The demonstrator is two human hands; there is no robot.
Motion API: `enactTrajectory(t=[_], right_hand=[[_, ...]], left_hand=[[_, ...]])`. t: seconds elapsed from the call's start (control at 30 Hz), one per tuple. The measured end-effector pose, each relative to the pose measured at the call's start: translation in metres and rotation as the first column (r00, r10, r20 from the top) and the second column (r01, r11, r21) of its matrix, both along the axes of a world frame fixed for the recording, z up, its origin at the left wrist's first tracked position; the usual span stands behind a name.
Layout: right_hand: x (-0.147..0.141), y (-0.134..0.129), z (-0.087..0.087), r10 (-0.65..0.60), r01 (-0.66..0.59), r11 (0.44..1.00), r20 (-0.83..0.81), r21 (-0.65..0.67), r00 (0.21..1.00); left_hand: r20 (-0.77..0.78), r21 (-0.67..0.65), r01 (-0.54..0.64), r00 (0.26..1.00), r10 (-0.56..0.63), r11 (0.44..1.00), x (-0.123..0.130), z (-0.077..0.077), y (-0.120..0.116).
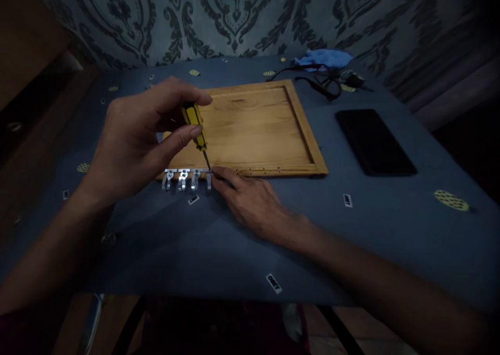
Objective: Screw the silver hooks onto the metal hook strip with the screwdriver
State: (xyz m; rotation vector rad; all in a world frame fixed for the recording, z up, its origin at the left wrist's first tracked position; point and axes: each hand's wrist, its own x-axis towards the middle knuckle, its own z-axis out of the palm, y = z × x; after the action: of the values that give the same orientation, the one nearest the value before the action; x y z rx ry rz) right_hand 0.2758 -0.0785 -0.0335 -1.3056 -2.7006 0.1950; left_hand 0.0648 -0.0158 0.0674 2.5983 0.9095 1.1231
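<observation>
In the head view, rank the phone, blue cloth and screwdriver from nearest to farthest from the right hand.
From the right hand:
1. Screwdriver: to its left, tip close beside it.
2. Phone: off to its right, on the table.
3. Blue cloth: farther back, also to the right.

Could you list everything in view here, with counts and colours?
Tablecloth: one, blue-grey with prints, across the foreground
Wooden panel: one, tan, on the tablecloth
Hooks: four, silver, along the panel's near edge
Screwdriver: one, yellow and black, at the rightmost hook
Flat device: one, black, right of the panel
Glasses: one pair, dark, beyond the device
Cloth: one, blue, beyond the glasses
Small object: one, colour unclear, beside the glasses
Wall covering: one, grey, patterned, at back
Furniture: one, brown, far left
Left hand: one, bare, grip around the screwdriver
Right hand: one, bare, at the rightmost hook
</observation>
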Motion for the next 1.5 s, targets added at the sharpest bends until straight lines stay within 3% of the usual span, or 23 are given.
enactTrajectory(t=[0.2,0.63,0.9,1.3,1.5], right_hand=[[-0.001,0.001,0.001,-0.006,0.006,1.000,0.014,-0.009,1.000],[-0.001,0.000,0.001,-0.004,0.004,1.000,0.018,0.004,1.000],[-0.002,0.002,0.003,-0.010,0.010,1.000,0.018,-0.029,1.000],[-0.002,0.001,0.006,-0.006,0.007,1.000,0.035,-0.027,0.999],[-0.001,0.001,0.003,-0.002,0.002,1.000,-0.008,-0.001,1.000]], left_hand=[[0.026,-0.017,-0.031,0.999,0.031,0.999,-0.001,0.005,-0.003],[-0.041,0.046,0.026,0.999,-0.024,0.999,-0.001,-0.002,0.001],[-0.028,0.054,-0.084,0.996,0.086,0.995,0.006,-0.008,-0.002],[-0.016,0.011,0.082,0.997,-0.082,0.997,0.002,-0.004,0.001],[0.039,-0.048,0.079,0.996,-0.077,0.996,0.000,-0.001,0.002]])
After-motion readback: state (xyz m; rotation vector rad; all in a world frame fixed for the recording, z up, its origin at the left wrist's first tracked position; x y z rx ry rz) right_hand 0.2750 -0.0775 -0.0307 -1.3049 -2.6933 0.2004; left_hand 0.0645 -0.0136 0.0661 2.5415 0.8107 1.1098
